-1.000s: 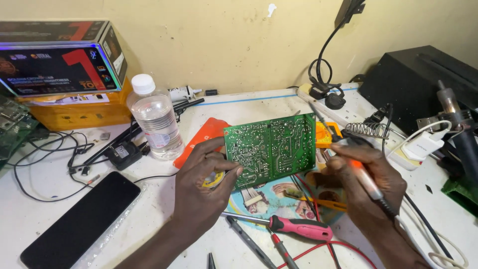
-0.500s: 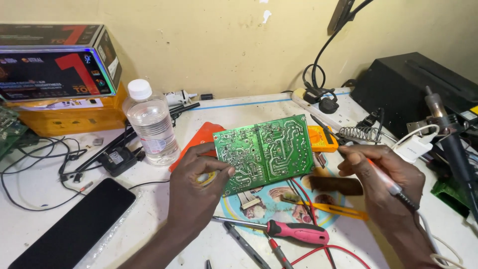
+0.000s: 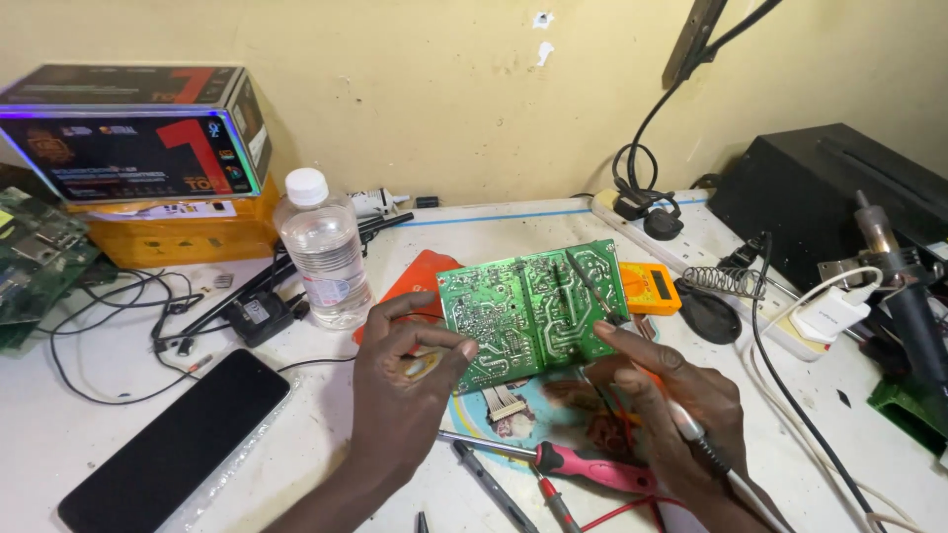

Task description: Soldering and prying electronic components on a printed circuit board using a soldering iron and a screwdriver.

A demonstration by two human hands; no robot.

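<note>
Green circuit board [image 3: 533, 311], solder side up, tilted off the table w/ its left edge pinched in the left hand [image 3: 405, 395], thumb on top and fingers curled under. Right hand [image 3: 681, 405] is clenched round a soldering iron [image 3: 632, 341] held like a pen, index finger stretched along it, thin tip resting on the board's right half. Cord runs off the iron's back end past the wrist toward bottom right.

Under the board there's a round printed mat [image 3: 533, 419] and a small ribbon connector [image 3: 504, 403]. Just in front of the hands: pink-handled screwdriver [image 3: 583, 464] plus a couple darker probes/tools. Behind the board an orange pad [image 3: 420, 276] and a yellow multimeter [image 3: 652, 286], partly hidden. Clear water bottle [image 3: 321, 252] w/ white cap stands left of the board, near but not touching. Black phone [image 3: 173, 444] lies face up further left. Coiled iron stand [image 3: 716, 281] sits right of the multimeter, white power strip [image 3: 691, 237] along the back right.
</note>
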